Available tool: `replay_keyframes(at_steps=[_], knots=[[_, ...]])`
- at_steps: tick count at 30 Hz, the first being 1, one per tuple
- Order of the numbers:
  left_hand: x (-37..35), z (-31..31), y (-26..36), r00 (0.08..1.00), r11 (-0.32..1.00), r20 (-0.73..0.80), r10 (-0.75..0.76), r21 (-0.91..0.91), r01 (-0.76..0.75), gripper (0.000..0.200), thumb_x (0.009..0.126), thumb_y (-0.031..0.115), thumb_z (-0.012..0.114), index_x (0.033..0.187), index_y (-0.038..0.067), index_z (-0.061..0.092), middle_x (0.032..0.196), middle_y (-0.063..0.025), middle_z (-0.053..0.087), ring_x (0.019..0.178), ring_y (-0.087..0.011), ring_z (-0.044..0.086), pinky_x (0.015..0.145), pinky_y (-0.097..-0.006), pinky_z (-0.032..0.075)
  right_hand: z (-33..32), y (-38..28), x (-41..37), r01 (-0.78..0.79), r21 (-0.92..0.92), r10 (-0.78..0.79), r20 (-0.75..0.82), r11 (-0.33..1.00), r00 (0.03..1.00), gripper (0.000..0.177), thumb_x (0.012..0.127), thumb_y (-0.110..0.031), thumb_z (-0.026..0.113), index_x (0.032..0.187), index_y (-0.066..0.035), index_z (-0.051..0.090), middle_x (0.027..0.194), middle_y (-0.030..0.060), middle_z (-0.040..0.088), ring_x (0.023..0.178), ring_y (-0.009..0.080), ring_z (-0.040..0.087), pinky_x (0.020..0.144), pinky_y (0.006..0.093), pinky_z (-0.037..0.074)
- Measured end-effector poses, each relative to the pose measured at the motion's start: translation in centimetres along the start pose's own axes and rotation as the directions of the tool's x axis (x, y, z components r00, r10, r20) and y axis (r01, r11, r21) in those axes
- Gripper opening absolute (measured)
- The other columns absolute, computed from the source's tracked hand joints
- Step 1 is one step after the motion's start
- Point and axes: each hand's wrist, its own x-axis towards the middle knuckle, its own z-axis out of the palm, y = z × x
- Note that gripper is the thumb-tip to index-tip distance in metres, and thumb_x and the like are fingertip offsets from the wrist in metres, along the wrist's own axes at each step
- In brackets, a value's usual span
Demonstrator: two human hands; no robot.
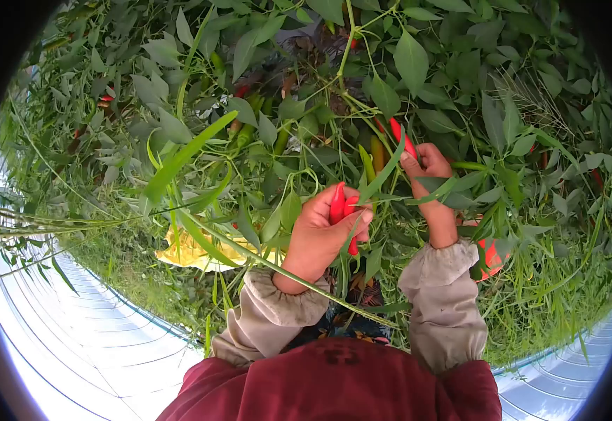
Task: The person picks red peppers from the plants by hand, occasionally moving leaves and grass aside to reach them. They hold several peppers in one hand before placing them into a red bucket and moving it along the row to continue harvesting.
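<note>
Several red chili peppers [337,203] lie in my left hand [325,228], its fingers closed around them near the middle of the view. To the right and a little higher, my right hand [428,172] pinches another red chili [402,137] by its lower end, among the leaves of the plant. A green chili [367,163] and an orange-brown one [378,153] hang between my two hands. Long grass blades cross in front of my left hand and partly hide its fingertips.
A yellow bag [200,249] lies in the grass at the left, and a red object [492,258] shows behind the right sleeve. Dense pepper plants with green leaves [411,62] fill the upper view. A long grass stalk [285,270] crosses the left wrist.
</note>
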Motion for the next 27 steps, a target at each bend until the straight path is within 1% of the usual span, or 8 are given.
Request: replay_keyframes(at_steps=[8, 10, 12, 16, 20, 24, 25, 27], knots=[[0.5, -0.2, -1.4, 0.994, 0.999, 0.101, -0.043, 0.027, 0.041, 0.024, 0.086, 0.014, 0.071, 0.104, 0.004, 0.059, 0.080, -0.0013, 0.062, 0.067, -0.0108, 0.061, 0.062, -0.0245, 0.051, -6.0, -5.7, -5.8, 0.231, -0.185, -0.277, -0.285, 0.955, 0.918, 0.029, 0.091, -0.026, 0.064, 0.102, 0.000, 0.062, 0.076, 0.0035, 0.054, 0.066, 0.0131, 0.050, 0.059, 0.0308, 0.043], [0.7, 0.4, -1.7, 0.991, 0.999, 0.126, -0.041, 0.004, 0.041, 0.027, 0.085, 0.017, 0.072, 0.104, 0.004, 0.058, 0.081, -0.0018, 0.062, 0.068, -0.0113, 0.062, 0.063, -0.0248, 0.051, -5.4, -7.4, -7.3, 0.450, -0.519, -0.531, -0.009, 0.727, 0.848, 0.031, 0.086, -0.025, 0.069, 0.104, 0.000, 0.063, 0.081, 0.0083, 0.060, 0.069, 0.0222, 0.057, 0.065, 0.0334, 0.047], [0.8, 0.5, -1.9, 0.995, 0.995, 0.100, 0.027, -0.097, -0.017, 0.034, 0.082, 0.022, 0.075, 0.105, 0.003, 0.057, 0.083, -0.0030, 0.061, 0.073, -0.0128, 0.062, 0.065, -0.0270, 0.051, -3.8, -9.3, -8.6, 0.572, -0.483, -0.502, 0.280, 0.663, 0.818, 0.033, 0.082, -0.024, 0.071, 0.103, 0.000, 0.064, 0.088, 0.0126, 0.063, 0.077, 0.0308, 0.060, 0.069, 0.0370, 0.050], [0.7, -0.3, -1.3, 1.000, 0.986, -0.001, 0.008, -0.167, -0.008, 0.027, 0.079, 0.014, 0.072, 0.096, 0.005, 0.053, 0.081, -0.0031, 0.056, 0.074, -0.0158, 0.058, 0.067, -0.0325, 0.052, -2.5, -10.0, -8.8, 0.655, -0.430, -0.500, 0.426, 0.621, 0.754, 0.030, 0.082, -0.022, 0.070, 0.101, 0.000, 0.065, 0.095, 0.0133, 0.064, 0.083, 0.0300, 0.061, 0.071, 0.0375, 0.051], [1.0, -2.8, -2.7, 0.999, 0.983, -0.012, -0.043, -0.178, 0.041, 0.022, 0.077, 0.008, 0.068, 0.087, 0.007, 0.049, 0.077, -0.0043, 0.053, 0.072, -0.0180, 0.057, 0.067, -0.0348, 0.052, -6.7, -12.0, -5.2, 0.544, -0.479, -0.666, -0.123, 0.689, 0.735, 0.021, 0.087, -0.013, 0.065, 0.101, 0.002, 0.064, 0.103, 0.0173, 0.063, 0.089, 0.0234, 0.062, 0.078, 0.0326, 0.051], [0.9, -3.7, -3.4, 0.998, 0.984, 0.010, -0.069, -0.164, 0.070, 0.028, 0.075, 0.005, 0.067, 0.100, 0.003, 0.054, 0.079, -0.0049, 0.056, 0.067, -0.0170, 0.058, 0.065, -0.0325, 0.052, -8.5, -8.8, -7.5, 0.370, 0.074, -0.329, -0.324, 0.926, 0.887, 0.014, 0.091, -0.003, 0.054, 0.098, 0.004, 0.064, 0.101, 0.0130, 0.064, 0.090, 0.0188, 0.062, 0.081, 0.0323, 0.049], [0.8, -3.6, -3.2, 0.992, 0.985, 0.014, -0.129, -0.115, 0.130, 0.034, 0.075, 0.004, 0.067, 0.107, 0.002, 0.055, 0.080, -0.0049, 0.057, 0.065, -0.0163, 0.059, 0.064, -0.0313, 0.052, -8.1, -7.1, -7.8, 0.282, 0.299, -0.192, -0.296, 0.912, 0.936, 0.015, 0.091, -0.001, 0.051, 0.097, 0.004, 0.064, 0.101, 0.0115, 0.064, 0.091, 0.0177, 0.061, 0.083, 0.0322, 0.049], [0.9, -3.5, -3.6, 0.990, 0.988, 0.008, -0.141, -0.067, 0.142, 0.047, 0.075, 0.003, 0.069, 0.119, 0.001, 0.054, 0.082, -0.0043, 0.059, 0.065, -0.0141, 0.059, 0.062, -0.0280, 0.050, -6.6, -4.7, -7.7, -0.052, 0.352, 0.076, -0.055, 0.934, 0.996, 0.019, 0.091, 0.000, 0.047, 0.099, 0.006, 0.063, 0.102, 0.0117, 0.065, 0.091, 0.0179, 0.061, 0.087, 0.0300, 0.048]])
